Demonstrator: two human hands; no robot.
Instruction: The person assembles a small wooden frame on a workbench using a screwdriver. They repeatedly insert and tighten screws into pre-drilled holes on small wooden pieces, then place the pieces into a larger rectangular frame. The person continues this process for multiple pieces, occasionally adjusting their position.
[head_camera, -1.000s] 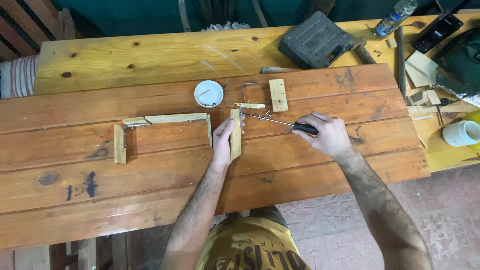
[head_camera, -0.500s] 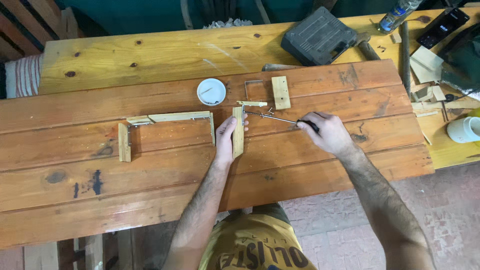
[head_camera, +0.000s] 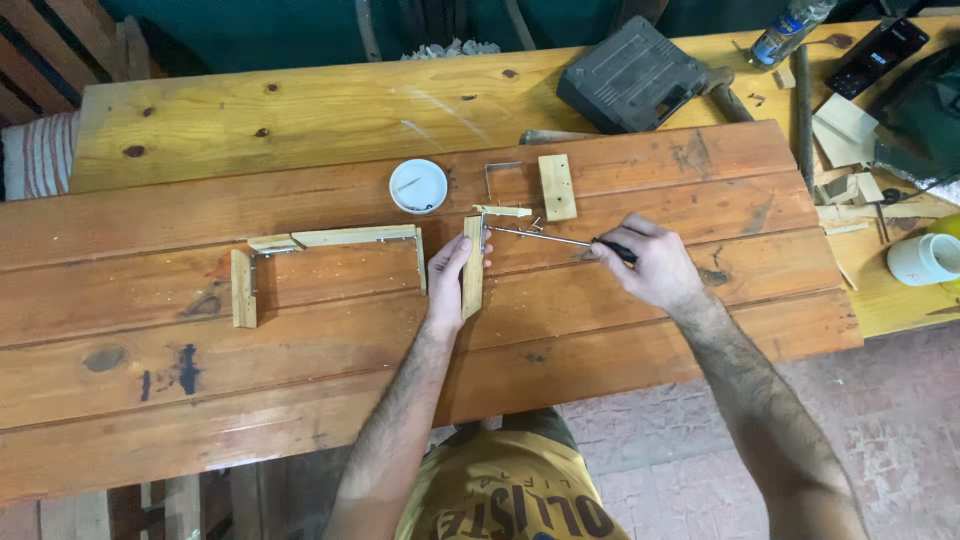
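Two hands at work on the reddish plank panel (head_camera: 300, 380), near its middle and closer to the far edge than the near one. My left hand (head_camera: 447, 283) presses flat on a short wood strip (head_camera: 473, 268), whose long axis runs from near edge to far edge. My right hand (head_camera: 650, 268) is closed around a screwdriver (head_camera: 560, 240); its shaft lies crosswise, tip pointing left at the strip's far end. Just beyond sit a white round lid (head_camera: 418, 186) and a small wood block (head_camera: 557, 187).
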